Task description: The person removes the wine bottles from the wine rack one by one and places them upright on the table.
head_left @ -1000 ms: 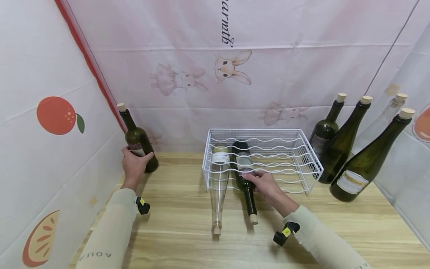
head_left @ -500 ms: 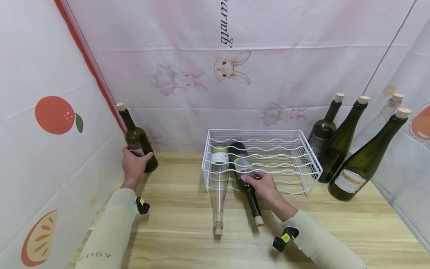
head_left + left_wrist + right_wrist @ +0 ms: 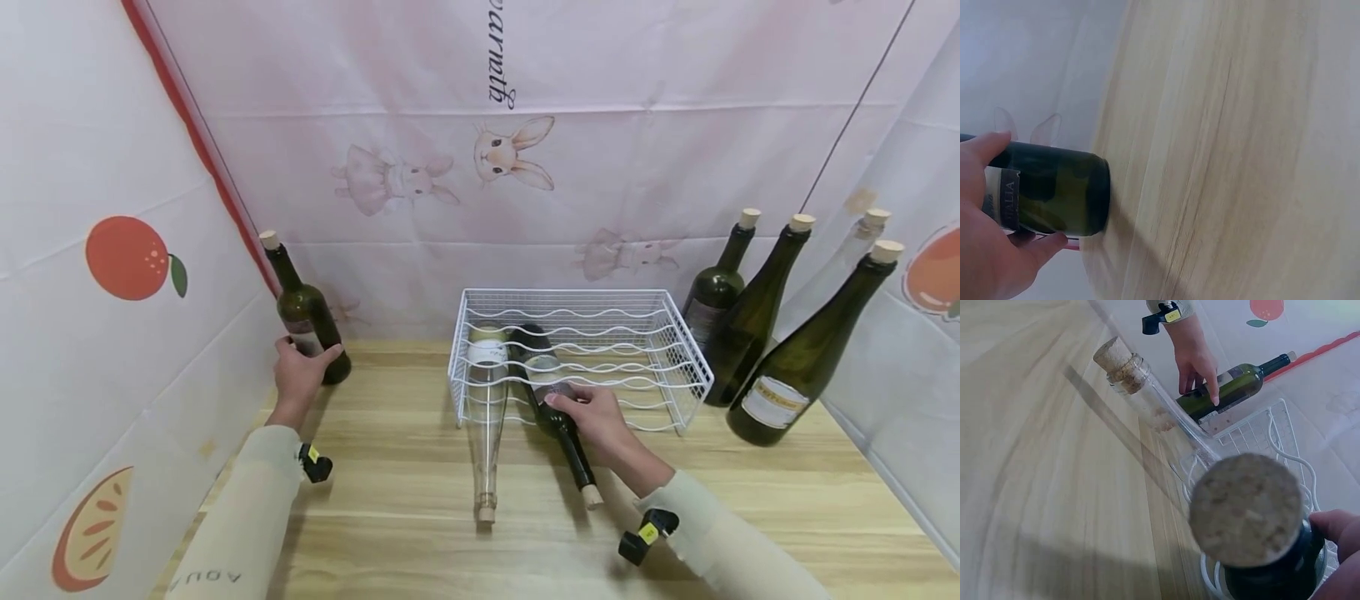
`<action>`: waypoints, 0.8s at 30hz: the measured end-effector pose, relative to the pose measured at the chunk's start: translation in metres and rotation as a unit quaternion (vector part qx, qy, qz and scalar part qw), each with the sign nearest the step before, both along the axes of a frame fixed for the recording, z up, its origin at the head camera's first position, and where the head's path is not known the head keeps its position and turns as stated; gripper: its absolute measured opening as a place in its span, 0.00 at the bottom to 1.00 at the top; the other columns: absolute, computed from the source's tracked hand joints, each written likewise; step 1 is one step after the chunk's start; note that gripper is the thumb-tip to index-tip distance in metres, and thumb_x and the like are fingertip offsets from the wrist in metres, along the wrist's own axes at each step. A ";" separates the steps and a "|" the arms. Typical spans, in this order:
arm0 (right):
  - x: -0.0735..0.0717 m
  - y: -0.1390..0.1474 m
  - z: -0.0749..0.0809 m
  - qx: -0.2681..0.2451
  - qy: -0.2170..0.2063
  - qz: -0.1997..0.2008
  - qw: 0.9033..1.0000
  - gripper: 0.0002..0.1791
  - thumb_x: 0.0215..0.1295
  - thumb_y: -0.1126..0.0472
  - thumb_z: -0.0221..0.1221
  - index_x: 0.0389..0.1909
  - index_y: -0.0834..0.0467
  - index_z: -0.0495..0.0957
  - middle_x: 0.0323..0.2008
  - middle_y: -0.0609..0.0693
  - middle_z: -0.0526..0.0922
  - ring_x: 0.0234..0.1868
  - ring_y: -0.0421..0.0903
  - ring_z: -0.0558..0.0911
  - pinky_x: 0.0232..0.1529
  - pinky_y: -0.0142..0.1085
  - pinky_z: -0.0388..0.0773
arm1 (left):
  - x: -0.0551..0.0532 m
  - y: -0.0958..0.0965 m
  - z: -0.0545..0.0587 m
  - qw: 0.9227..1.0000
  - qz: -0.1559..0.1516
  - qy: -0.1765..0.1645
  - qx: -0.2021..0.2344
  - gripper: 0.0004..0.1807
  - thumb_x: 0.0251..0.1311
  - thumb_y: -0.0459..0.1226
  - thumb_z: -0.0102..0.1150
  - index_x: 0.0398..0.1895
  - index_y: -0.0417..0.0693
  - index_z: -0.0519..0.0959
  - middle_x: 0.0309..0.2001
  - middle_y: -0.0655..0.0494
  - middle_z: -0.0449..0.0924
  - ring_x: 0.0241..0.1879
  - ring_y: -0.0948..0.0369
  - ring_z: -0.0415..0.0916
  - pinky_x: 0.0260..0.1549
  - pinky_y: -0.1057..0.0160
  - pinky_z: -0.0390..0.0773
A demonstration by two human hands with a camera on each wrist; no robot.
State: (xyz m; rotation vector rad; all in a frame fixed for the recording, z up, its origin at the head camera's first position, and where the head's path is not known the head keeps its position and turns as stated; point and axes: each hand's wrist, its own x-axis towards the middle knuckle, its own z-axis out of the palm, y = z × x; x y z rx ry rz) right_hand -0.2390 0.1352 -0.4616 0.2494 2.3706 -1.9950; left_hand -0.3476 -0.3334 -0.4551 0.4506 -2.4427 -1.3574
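At the left, my left hand (image 3: 298, 375) holds an upright green wine bottle (image 3: 303, 304) around its labelled body. In the left wrist view the thumb and fingers lie on either side of this bottle (image 3: 1066, 187). My right hand (image 3: 600, 417) grips a dark wine bottle (image 3: 557, 423) by its shoulder. This bottle lies slanted in the white wire rack (image 3: 690, 337), its corked neck sticking out toward the front right. Beside it a clear corked bottle (image 3: 486, 425) lies straighter in the rack. In the right wrist view the dark bottle's cork (image 3: 1246, 509) hides much of its neck.
Several corked bottles stand right of the rack, including a small dark one (image 3: 712, 292), a tall green one (image 3: 750, 325), a labelled green one (image 3: 802, 367) and a clear one (image 3: 832, 271). A printed curtain (image 3: 397, 283) hangs behind the wooden table (image 3: 405, 467).
The dark bottle's neck has swung to the right and come slightly forward, with my right hand on it. My left hand has stayed on the upright bottle.
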 end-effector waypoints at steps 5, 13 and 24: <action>0.006 0.007 0.001 0.000 -0.021 0.006 1.000 0.27 0.65 0.54 0.68 0.59 0.69 0.81 0.24 0.42 0.79 0.19 0.34 0.71 0.22 0.28 0.71 | 0.005 -0.001 0.001 1.000 -0.005 -0.001 -0.002 0.57 0.60 0.54 0.71 0.81 0.41 0.47 0.77 0.30 0.60 0.76 0.38 0.61 0.75 0.39 0.64; 0.011 0.016 0.001 -0.063 -0.051 0.020 0.997 0.34 0.69 0.56 0.65 0.66 0.76 0.71 0.43 0.54 0.86 0.33 0.36 0.84 0.35 0.30 0.85 | 0.012 -0.004 0.001 1.000 -0.011 -0.016 0.003 0.58 0.61 0.57 0.69 0.81 0.41 0.46 0.78 0.30 0.59 0.77 0.38 0.61 0.75 0.39 0.65; 0.022 0.025 0.000 -0.090 -0.061 0.051 0.993 0.33 0.70 0.59 0.62 0.64 0.80 0.70 0.37 0.48 0.86 0.34 0.35 0.84 0.39 0.28 0.84 | 0.019 -0.003 0.002 1.000 -0.026 -0.004 -0.001 0.58 0.59 0.60 0.69 0.81 0.43 0.47 0.77 0.33 0.62 0.75 0.41 0.65 0.72 0.41 0.69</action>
